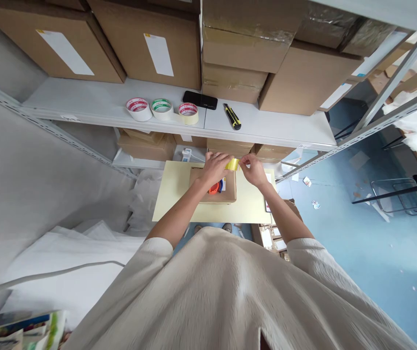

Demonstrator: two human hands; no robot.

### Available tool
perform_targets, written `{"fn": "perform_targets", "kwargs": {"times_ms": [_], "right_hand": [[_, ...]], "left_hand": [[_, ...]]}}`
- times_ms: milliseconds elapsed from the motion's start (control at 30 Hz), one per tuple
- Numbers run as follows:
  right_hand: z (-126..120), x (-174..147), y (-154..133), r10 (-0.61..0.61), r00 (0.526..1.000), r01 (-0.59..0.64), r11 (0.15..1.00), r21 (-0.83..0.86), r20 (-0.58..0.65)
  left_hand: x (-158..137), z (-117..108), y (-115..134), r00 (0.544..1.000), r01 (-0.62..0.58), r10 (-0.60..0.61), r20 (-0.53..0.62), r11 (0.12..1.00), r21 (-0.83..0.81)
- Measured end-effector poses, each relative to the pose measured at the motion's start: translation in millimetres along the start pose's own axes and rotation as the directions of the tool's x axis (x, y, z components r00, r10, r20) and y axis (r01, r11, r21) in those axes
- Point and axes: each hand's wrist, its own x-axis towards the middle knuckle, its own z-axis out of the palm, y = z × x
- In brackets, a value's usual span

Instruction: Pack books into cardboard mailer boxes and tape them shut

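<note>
My left hand grips a roll of yellow tape above the pale yellow table. Close to the roll's right side, my right hand has its thumb and fingers pinched together. What lies between those fingertips, perhaps the tape's end, is too small to make out. Beneath my hands a cardboard box rests on the table. A red-orange and blue item, maybe a tape dispenser, lies on the box, partly hidden by my left forearm.
On the grey shelf ahead are several tape rolls, a black phone and a yellow-black utility knife. Large cartons fill the shelf behind them. Another phone lies at the table's right edge. White foam sheets are at left.
</note>
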Motion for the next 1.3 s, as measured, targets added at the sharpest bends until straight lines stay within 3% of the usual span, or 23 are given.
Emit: {"fn": "perform_targets", "kwargs": {"times_ms": [300,600,867,1000,1133,1300], "right_hand": [[3.6,5.8,7.4,0.127,0.992,-0.128,0.980,0.155,0.018],[3.9,14.0,18.4,0.254,0.960,-0.279,0.865,0.416,0.114],[4.1,10.9,10.7,0.370,0.921,-0.380,0.776,0.503,0.124],[0.6,6.8,2.5,0.407,0.900,-0.431,0.778,0.457,0.155],[-4.5,2.2,-3.6,0.424,0.872,-0.484,0.819,0.306,0.244],[-11.1,4.1,-13.4,0.359,0.906,-0.394,0.909,0.140,0.223]], "left_hand": [[3.4,1.3,-0.8,1.000,-0.005,0.005,-0.003,1.000,0.000],[4.0,5.9,-5.0,1.000,-0.009,0.009,0.006,1.000,0.010],[6.3,4.6,2.7,1.000,0.004,-0.004,0.010,1.000,0.031],[5.2,3.2,5.3,1.000,0.017,-0.018,0.017,0.999,0.027],[3.7,5.9,4.8,0.999,0.051,-0.051,0.009,0.998,0.041],[6.0,14.0,2.5,0.998,0.060,-0.060,-0.010,0.997,0.055]]}}
